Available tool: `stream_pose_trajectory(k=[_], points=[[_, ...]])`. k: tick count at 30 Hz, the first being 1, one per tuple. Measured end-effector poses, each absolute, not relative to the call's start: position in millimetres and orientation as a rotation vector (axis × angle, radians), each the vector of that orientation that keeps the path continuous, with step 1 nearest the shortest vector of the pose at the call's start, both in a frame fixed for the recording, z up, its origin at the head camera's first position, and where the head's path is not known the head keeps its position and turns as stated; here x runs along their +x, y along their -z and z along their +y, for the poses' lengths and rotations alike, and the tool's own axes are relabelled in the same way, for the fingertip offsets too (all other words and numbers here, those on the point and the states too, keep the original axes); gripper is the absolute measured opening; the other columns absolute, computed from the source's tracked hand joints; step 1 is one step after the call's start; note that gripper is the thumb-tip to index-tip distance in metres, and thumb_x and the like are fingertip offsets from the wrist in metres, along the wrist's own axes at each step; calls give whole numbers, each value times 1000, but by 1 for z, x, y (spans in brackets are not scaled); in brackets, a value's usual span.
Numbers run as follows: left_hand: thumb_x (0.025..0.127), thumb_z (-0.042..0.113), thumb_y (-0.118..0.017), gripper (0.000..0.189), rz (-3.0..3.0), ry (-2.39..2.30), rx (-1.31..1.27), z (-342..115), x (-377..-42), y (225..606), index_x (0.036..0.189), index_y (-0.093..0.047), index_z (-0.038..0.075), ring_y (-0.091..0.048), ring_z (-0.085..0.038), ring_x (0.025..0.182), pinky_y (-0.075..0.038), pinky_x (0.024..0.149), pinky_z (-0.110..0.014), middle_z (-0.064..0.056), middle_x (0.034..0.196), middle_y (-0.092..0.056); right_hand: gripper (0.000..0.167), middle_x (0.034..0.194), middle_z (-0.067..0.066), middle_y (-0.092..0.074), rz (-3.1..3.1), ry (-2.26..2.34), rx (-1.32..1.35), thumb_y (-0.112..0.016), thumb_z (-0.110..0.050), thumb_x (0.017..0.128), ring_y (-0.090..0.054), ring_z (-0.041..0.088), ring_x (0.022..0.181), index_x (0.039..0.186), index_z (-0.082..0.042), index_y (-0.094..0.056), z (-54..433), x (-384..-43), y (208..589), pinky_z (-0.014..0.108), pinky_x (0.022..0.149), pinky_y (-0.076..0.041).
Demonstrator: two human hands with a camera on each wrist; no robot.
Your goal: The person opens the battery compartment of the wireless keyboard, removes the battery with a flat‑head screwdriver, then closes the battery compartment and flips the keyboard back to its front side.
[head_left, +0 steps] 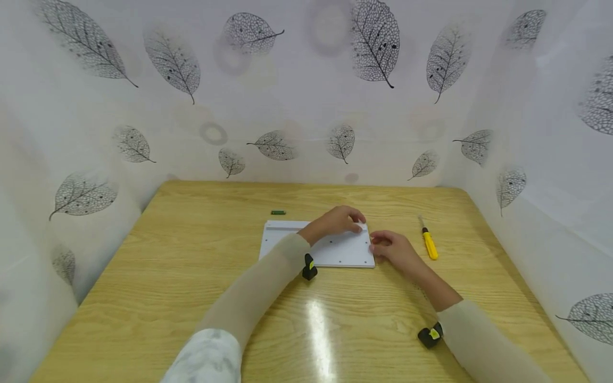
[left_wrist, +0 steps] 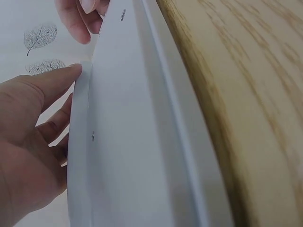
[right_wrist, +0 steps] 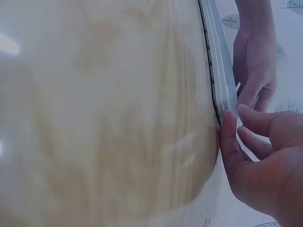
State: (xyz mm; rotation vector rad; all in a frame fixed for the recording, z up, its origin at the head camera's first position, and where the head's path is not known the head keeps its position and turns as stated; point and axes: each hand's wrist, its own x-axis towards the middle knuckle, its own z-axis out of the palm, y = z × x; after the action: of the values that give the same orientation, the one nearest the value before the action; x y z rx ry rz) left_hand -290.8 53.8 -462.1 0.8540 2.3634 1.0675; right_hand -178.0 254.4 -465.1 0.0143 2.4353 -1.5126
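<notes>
A flat white rectangular case (head_left: 351,254) with several small dark screws or holes lies on the wooden table. A raised strip (head_left: 281,226) runs along its far side. My left hand (head_left: 337,219) reaches over the case and holds its far edge near the right corner; in the left wrist view, the thumb lies on the edge and the other fingers are partly hidden behind it. At the right edge, my right hand (head_left: 395,249) pinches the case between thumb and fingers, seen closely in the right wrist view (right_wrist: 265,156).
A screwdriver (head_left: 430,246) with a yellow handle lies to the right of my right hand. Behind the case is a small green piece (head_left: 278,212), like a circuit board. White cloth (head_left: 297,106) with leaf prints hangs around the table (head_left: 191,266).
</notes>
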Motion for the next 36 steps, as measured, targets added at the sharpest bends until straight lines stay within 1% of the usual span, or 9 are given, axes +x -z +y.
stream_pose_trajectory(k=[5,10,16,21,24,29,36], points=[[94,20,-72,28,2374,-1051,859,57,-290,462,121,-70,15,-58,-11,95,-47,82,-23,2,109,-68,46,124,19,-60,2430,1512,33,-65,-18,99,-63,19,89,140,0,-53,250,-168,463,27,76,-57],[94,23,-72,30,2394,-1010,840,60,-286,460,123,-70,16,-58,-12,101,-47,88,-26,0,116,-67,43,119,19,-62,2420,1521,22,-65,-16,99,-63,18,90,136,2,-56,247,-161,462,27,76,-58],[94,23,-72,29,2433,-971,845,63,-284,457,122,-71,16,-59,-10,103,-48,92,-26,1,120,-69,41,115,20,-64,2433,1528,14,-67,-12,97,-64,16,90,134,5,-57,244,-157,460,26,76,-58],[94,22,-73,29,2446,-976,847,65,-285,459,122,-72,15,-60,-10,103,-48,92,-27,0,122,-70,41,117,21,-64,2427,1540,22,-67,-11,97,-64,15,92,134,5,-57,245,-154,459,24,77,-58],[93,22,-73,30,2454,-993,852,65,-285,460,122,-73,15,-59,-10,99,-48,88,-25,0,120,-70,42,119,20,-65,2423,1540,11,-67,-11,97,-63,14,93,135,5,-57,247,-153,460,23,78,-56],[92,21,-74,30,2462,-1032,877,65,-286,459,121,-73,14,-57,-10,93,-47,79,-23,1,114,-70,44,122,17,-65,2422,1524,4,-69,-17,96,-64,14,96,136,-1,-58,255,-151,464,21,81,-53],[92,22,-74,31,2463,-1063,911,63,-286,452,122,-73,14,-59,-10,97,-48,82,-22,0,119,-71,54,136,19,-59,2333,1603,16,-71,-25,95,-63,14,106,142,-4,-54,261,-148,464,21,88,-54]])
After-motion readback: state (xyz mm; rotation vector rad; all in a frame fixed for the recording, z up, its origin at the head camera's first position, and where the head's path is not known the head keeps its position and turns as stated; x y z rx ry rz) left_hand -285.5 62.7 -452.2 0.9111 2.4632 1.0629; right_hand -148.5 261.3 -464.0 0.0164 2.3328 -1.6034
